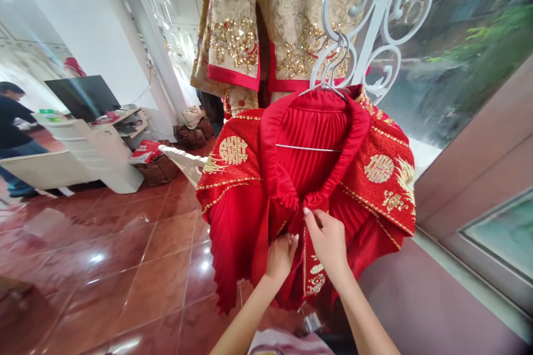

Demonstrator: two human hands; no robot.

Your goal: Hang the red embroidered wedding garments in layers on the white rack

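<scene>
A red pleated skirt [237,222] with gold embroidery hangs by its gathered waistband [358,133] from metal hangers [336,64]. The waistband droops open toward me, and a thin white hanger bar [308,148] crosses the opening. My right hand [328,237] pinches the red cloth just below the waistband's front middle, thumb and forefinger together. Lower and to its left, my left hand [281,256] has its fingers closed around a fold of the same skirt; the cloth partly hides those fingertips. Between the hands runs an embroidered panel edge [306,260].
Behind the skirt hangs a beige and gold sequined garment [237,39] beside a white scrolled metal stand [375,28]. A window ledge [433,299] lies at right. On the left are a desk [104,150] with a monitor [83,100], brown bags [158,169] and a person [14,133].
</scene>
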